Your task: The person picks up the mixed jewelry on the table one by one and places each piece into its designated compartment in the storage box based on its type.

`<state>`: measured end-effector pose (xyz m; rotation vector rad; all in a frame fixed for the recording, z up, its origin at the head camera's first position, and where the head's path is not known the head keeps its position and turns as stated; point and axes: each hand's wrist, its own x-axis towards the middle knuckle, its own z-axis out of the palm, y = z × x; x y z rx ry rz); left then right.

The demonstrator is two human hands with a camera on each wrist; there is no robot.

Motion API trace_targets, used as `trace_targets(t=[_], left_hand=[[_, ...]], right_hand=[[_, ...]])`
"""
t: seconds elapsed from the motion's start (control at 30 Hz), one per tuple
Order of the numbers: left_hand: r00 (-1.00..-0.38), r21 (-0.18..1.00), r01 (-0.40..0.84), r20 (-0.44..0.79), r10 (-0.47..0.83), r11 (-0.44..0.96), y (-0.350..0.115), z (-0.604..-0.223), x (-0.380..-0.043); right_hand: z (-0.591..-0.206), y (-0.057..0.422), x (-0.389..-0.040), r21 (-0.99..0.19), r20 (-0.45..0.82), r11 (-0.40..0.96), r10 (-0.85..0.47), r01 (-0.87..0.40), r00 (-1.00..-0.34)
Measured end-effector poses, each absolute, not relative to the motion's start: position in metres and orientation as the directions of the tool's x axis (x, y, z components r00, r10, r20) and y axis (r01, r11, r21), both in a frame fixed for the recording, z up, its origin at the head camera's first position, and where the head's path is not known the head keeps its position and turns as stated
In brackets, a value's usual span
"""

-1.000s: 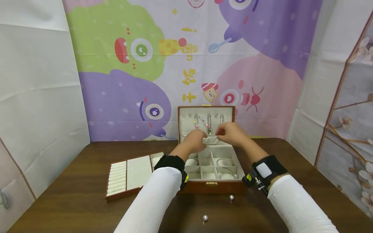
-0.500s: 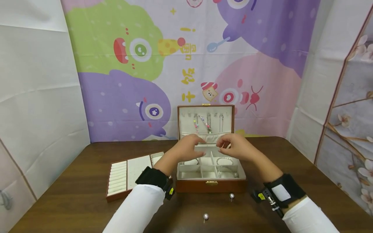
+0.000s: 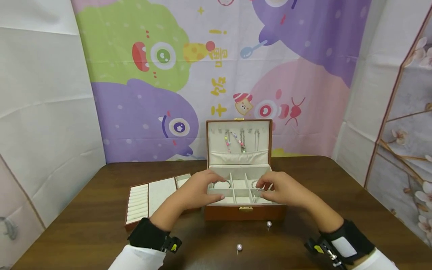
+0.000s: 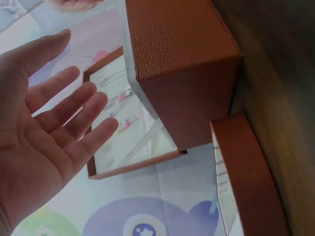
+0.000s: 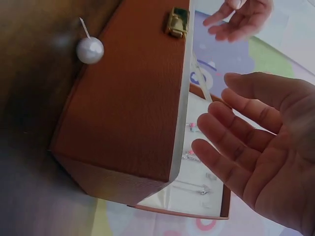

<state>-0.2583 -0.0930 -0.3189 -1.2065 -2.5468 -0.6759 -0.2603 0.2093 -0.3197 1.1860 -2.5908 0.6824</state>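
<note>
A brown jewelry box stands with its lid raised. Necklaces hang inside the lid above a gathered fabric pocket. Bracelets lie in some of the cream compartments. Over the box's left part hovers my left hand, holding nothing, its fingers loosely bent in the left wrist view. Above the right compartments is my right hand, likewise with nothing in its grasp; the right wrist view shows its palm and relaxed fingers. Both hands appear apart from the box.
Left of the box lies a brown-edged jewelry tray with ring rolls. Two pearl-headed pins sit in front of the box, one pearl pin nearer and another pearl pin by the box's front. A patterned curtain hangs behind the table.
Both hands have drawn back from the lid's pocket, down toward the front of the box, and moved farther apart. The lid pocket is now uncovered. The box, tray and pins stay in place.
</note>
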Motion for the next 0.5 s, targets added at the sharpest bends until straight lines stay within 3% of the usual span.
trace_targets(t=[0.17, 0.5], left_hand=[[-0.611, 0.272, 0.789, 0.428, 0.666, 0.550, -0.107, -0.322, -0.244], [-0.636, 0.274, 0.767, 0.446, 0.630, 0.580, -0.129, -0.324, -0.244]], right_hand=[[-0.323, 0.212, -0.249, -0.287, 0.388, 0.562, -0.673, -0.776, -0.630], [-0.324, 0.209, -0.242, -0.255, 0.408, 0.540, -0.692, -0.802, -0.596]])
